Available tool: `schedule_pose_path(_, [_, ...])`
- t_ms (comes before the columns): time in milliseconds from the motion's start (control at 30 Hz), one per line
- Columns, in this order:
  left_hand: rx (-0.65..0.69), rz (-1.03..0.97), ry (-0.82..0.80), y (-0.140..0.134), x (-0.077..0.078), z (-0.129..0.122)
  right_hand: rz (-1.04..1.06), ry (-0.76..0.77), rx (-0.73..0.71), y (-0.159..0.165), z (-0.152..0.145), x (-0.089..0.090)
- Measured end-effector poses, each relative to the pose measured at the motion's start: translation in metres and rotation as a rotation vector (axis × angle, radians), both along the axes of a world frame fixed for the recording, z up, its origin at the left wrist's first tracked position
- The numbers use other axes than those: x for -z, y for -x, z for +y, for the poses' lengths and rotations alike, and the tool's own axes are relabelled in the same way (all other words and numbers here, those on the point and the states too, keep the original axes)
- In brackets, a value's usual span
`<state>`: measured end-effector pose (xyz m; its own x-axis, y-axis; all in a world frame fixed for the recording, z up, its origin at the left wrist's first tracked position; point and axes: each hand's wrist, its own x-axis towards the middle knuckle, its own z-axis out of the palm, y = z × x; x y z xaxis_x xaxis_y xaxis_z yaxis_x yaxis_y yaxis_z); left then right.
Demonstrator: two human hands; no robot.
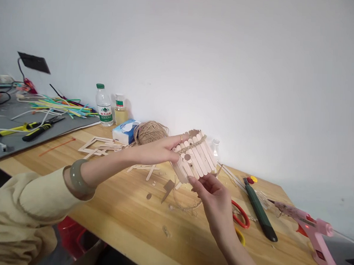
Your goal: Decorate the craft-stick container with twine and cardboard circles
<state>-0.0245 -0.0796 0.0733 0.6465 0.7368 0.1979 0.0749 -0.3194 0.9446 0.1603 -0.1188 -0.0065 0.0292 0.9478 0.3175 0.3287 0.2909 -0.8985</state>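
Your left hand (161,149) and right hand (216,198) pinch a craft-stick panel (198,159), probably light, stiff but fragile, best held by its edges.

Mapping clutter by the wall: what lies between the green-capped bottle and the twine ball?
The head view shows a container of yellowish liquid and a tissue pack between the bottle and twine ball.

It looks like a craft workshop: a wooden worktop (130,229) against a plain wall (227,72) carries a glue gun (311,228), green cutter (258,210), twine ball (151,132) and loose sticks (108,145) near a craft-stick panel (198,160); pliers (36,134) lie near pipe cleaners (67,107).
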Motion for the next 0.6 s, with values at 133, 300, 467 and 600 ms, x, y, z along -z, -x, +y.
schedule_pose_path(133, [-0.004, 0.024, -0.036, 0.001, 0.003, 0.004, -0.025, 0.047, -0.037, 0.0, -0.003, -0.007])
schedule_pose_path(300, [-0.121, 0.196, -0.259, 0.003, 0.006, 0.01, -0.225, 0.152, -0.153, -0.006, 0.001, -0.006])
schedule_pose_path(467, [-0.304, 0.489, -0.461, 0.009, 0.014, 0.021, -0.471, 0.1, -0.047, -0.024, 0.014, 0.0])
schedule_pose_path(600, [-0.306, 0.516, -0.453, 0.014, 0.025, 0.03, -0.701, 0.104, -0.064, -0.023, 0.014, 0.003])
